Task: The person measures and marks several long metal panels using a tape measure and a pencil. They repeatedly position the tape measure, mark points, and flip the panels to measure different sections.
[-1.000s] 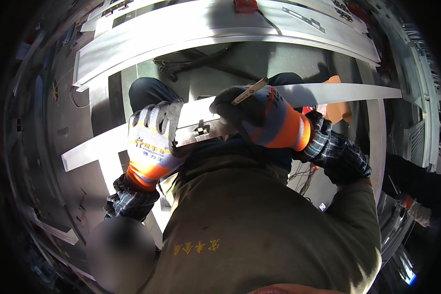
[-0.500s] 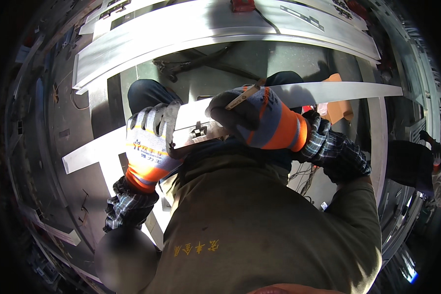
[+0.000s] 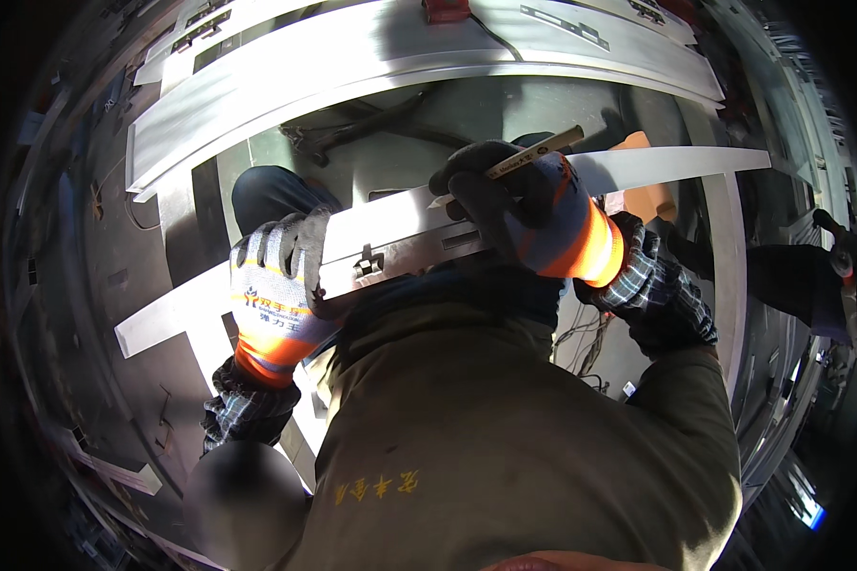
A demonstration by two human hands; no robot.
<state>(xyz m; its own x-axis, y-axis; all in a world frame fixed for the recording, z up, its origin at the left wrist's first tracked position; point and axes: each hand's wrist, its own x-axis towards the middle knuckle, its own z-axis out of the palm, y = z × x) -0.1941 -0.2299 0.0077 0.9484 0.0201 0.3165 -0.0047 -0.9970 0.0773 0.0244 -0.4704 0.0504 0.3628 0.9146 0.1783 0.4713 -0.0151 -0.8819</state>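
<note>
Little has changed since before: at frame centre the gloved left hand (image 3: 274,300) still grips the flat metal bar (image 3: 390,238), while the right hand (image 3: 528,214) pinches a slim pale pencil (image 3: 528,160) over it.

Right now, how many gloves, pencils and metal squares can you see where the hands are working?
Gloves: 2, one on the left hand and one on the right hand
Pencils: 1, the pencil in the right hand
Metal squares: 1, the metal square under the left hand
Total: 4
</note>
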